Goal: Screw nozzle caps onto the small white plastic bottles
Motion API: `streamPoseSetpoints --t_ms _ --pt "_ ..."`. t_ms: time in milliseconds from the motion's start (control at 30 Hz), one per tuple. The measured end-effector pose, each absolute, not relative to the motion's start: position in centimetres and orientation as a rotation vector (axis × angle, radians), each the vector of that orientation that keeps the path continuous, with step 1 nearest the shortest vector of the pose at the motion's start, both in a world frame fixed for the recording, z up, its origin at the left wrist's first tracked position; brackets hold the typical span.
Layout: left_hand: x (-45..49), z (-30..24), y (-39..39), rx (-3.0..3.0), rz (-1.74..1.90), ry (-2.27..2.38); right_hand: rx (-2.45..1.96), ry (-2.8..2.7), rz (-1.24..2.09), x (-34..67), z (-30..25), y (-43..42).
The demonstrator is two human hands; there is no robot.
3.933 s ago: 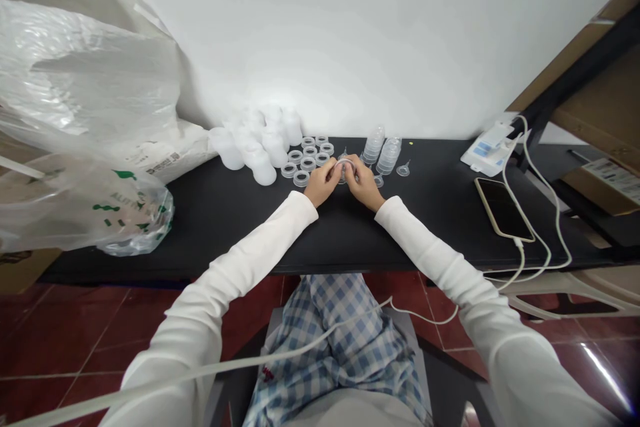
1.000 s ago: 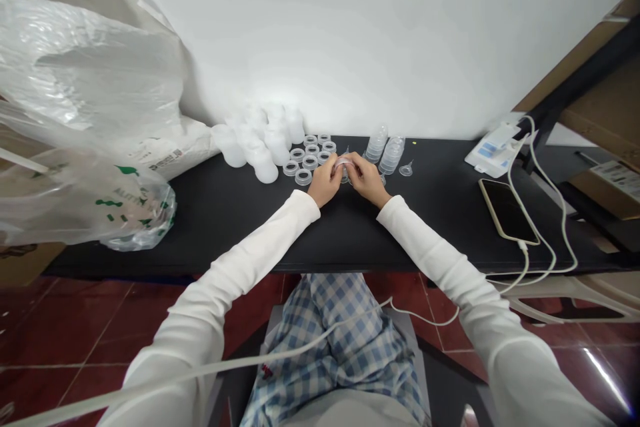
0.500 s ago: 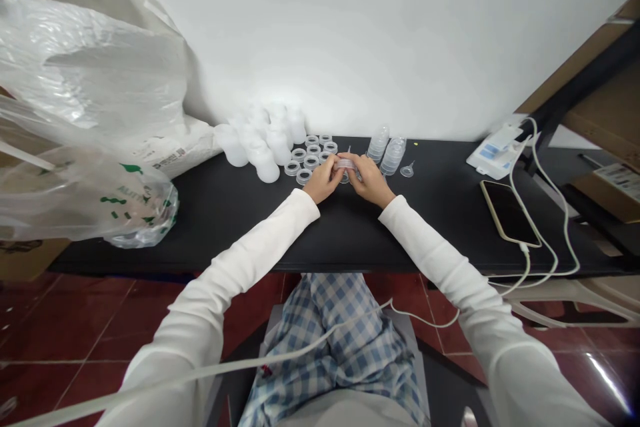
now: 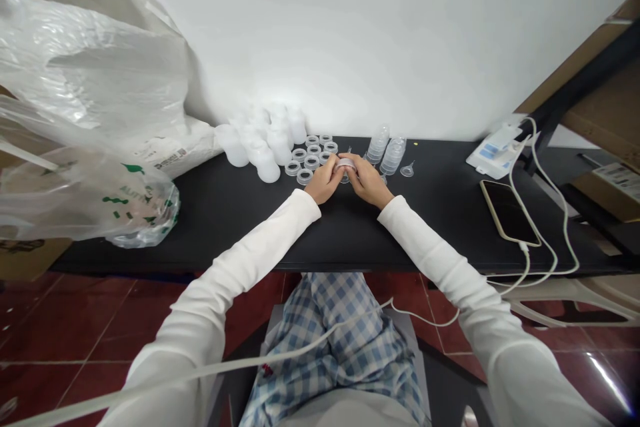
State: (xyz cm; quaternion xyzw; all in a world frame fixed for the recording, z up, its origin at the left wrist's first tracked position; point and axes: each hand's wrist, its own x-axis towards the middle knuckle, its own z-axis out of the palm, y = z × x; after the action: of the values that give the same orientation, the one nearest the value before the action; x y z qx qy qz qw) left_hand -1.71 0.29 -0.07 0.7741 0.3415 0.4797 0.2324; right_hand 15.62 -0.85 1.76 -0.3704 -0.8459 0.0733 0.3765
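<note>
Between my left hand (image 4: 324, 180) and my right hand (image 4: 368, 181) is a clear plastic ring (image 4: 345, 163), gripped by the fingers of both. It is held just above the black table (image 4: 345, 233). Several similar rings (image 4: 305, 177) lie in rows to the left of my left hand. Farther left stand several frosted white bottles (image 4: 264, 163) in a cluster. Beyond my right hand are two stacks of clear domed caps (image 4: 394, 155). A small clear funnel-shaped piece with a thin tip (image 4: 407, 170) lies to their right. My fingers partly hide another piece beneath them.
A large plastic bag (image 4: 90, 60) and a clear bag with green print (image 4: 135, 203) crowd the left end. At the right lie a phone (image 4: 510, 212), a white power strip (image 4: 494, 150) and loose white cables (image 4: 560, 213). One cable crosses my lap.
Both hands stay in nearly the same place with the ring between them. The ring's tilt appears slightly different. Nothing else has visibly moved.
</note>
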Motion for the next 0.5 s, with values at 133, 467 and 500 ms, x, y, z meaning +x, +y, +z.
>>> streamPoseSetpoints --t_ms 133,467,500 --pt "-2.0 -0.1 0.4 2.171 1.298 0.892 -0.915 -2.228 0.149 15.8 1.8 -0.9" --pt "-1.3 0.0 -0.1 2.174 1.427 1.059 -0.981 -2.015 0.233 14.5 1.9 -1.8" --pt "-1.3 0.0 -0.1 2.159 1.432 1.068 -0.993 -1.994 0.255 14.3 1.8 -1.8"
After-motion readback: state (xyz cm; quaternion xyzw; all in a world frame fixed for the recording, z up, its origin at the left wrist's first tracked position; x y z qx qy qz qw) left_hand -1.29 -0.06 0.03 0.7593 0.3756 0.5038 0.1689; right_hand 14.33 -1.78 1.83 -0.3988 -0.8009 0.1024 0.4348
